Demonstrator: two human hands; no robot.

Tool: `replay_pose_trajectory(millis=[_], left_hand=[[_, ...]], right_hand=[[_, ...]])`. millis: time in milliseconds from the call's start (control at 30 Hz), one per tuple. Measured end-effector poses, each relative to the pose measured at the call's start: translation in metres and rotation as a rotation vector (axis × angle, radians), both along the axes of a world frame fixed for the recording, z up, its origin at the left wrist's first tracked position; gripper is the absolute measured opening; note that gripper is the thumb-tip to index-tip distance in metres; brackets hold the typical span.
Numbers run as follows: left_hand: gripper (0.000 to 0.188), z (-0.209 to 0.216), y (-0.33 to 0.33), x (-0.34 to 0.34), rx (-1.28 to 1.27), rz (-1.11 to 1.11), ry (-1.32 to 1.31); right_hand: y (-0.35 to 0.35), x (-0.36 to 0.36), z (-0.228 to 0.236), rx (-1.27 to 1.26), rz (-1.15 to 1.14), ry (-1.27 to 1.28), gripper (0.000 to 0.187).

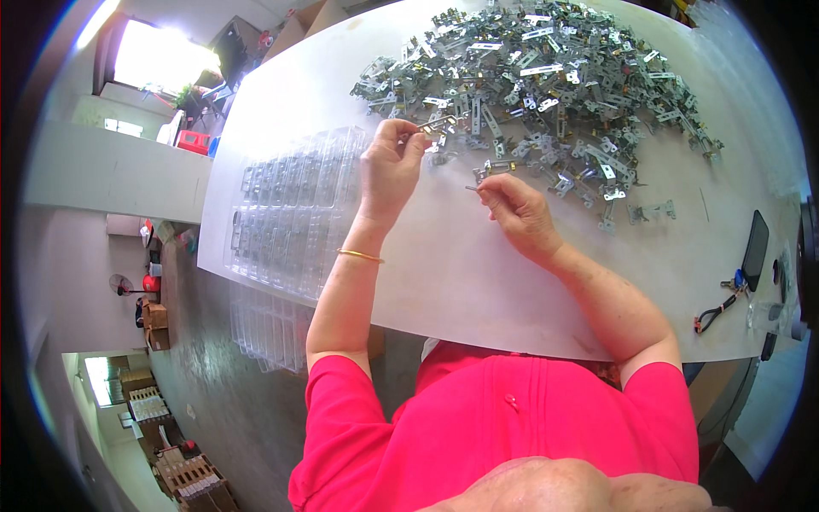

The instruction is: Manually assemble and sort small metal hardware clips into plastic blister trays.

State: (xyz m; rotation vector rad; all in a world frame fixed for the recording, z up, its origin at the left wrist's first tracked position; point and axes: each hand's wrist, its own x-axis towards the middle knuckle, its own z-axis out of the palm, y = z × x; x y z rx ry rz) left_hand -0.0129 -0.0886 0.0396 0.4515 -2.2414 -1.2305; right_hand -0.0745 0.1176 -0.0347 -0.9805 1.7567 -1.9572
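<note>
While a small metal bracket (pixel 435 125) is pinched between the fingertips of the left hand (pixel 391 166), a thin metal pin (pixel 472 188) is pinched by the right hand (pixel 516 213) just beside it, both held over the white table (pixel 478 282). A large pile of metal parts (pixel 546 85) is spread at the far right, touching distance from the hands. Clear plastic trays (pixel 290 213) are stacked at the left edge. Pliers (pixel 715 312) and a dark phone (pixel 755 250) are laid near right.
</note>
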Motion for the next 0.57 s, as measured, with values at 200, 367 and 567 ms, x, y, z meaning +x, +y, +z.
replay_pose_trajectory(millis=[200,367,567], left_hand=[[0.013,-0.007,0.007,0.006,0.072,0.029,0.027],[0.015,0.002,0.023,0.024,0.377,-0.081,0.08],[0.014,-0.007,0.035,0.045,0.468,-0.23,-0.043]], right_hand=[[0.001,-0.002,0.004,-0.074,-0.01,0.02,0.006],[0.0,-0.004,0.006,-0.221,-0.133,0.026,0.008],[-0.003,-0.004,0.003,-0.302,-0.04,-0.06,0.011]])
